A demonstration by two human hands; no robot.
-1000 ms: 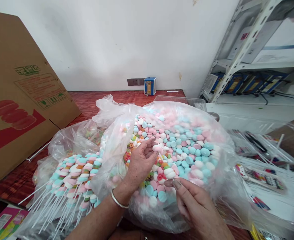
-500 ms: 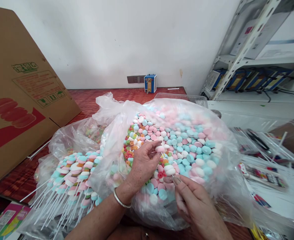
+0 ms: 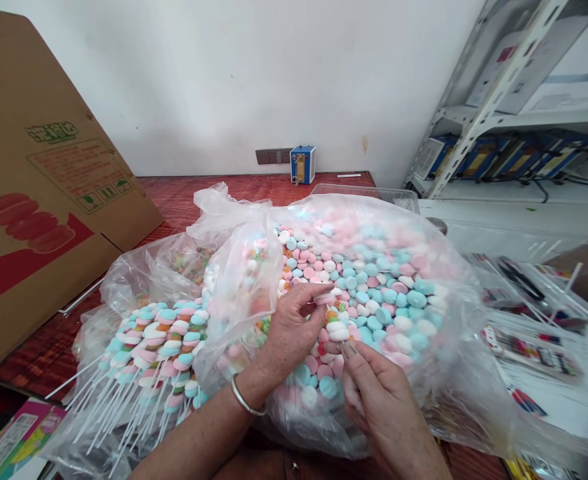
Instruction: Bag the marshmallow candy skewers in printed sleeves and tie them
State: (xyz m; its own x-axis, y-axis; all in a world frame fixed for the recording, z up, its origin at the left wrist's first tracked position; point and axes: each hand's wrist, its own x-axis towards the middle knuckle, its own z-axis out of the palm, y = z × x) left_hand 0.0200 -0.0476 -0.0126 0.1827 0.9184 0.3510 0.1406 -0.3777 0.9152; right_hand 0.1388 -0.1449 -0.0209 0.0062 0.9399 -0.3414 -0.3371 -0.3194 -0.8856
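My left hand (image 3: pixel 297 323) pinches a pink marshmallow (image 3: pixel 325 298) between thumb and fingers, above the open bag of sweets. Just below it, my right hand (image 3: pixel 374 380) has thumb and forefinger closed on a candy skewer, right under its white marshmallow (image 3: pixel 337 330). Orange and green gummy rings (image 3: pixel 331 316) sit above that white piece, close against the pink one. The skewer's stick is mostly hidden by my fingers. Around both hands lie loose pink, blue and white marshmallows (image 3: pixel 369 300) in a clear plastic bag (image 3: pixel 454 313).
Finished-looking marshmallow skewers (image 3: pixel 159 340) with white sticks lie in a heap at left. A large cardboard box (image 3: pixel 49 87) stands behind them. Packets and white sticks (image 3: pixel 564 393) lie at right, near a metal shelf (image 3: pixel 474 120). A small blue box (image 3: pixel 303 165) stands by the wall.
The pink marshmallow and the skewer have come closer together, the skewer shifting slightly up and left. Plastic film at left now covers more of the loose gummy rings. The view has shifted slightly.
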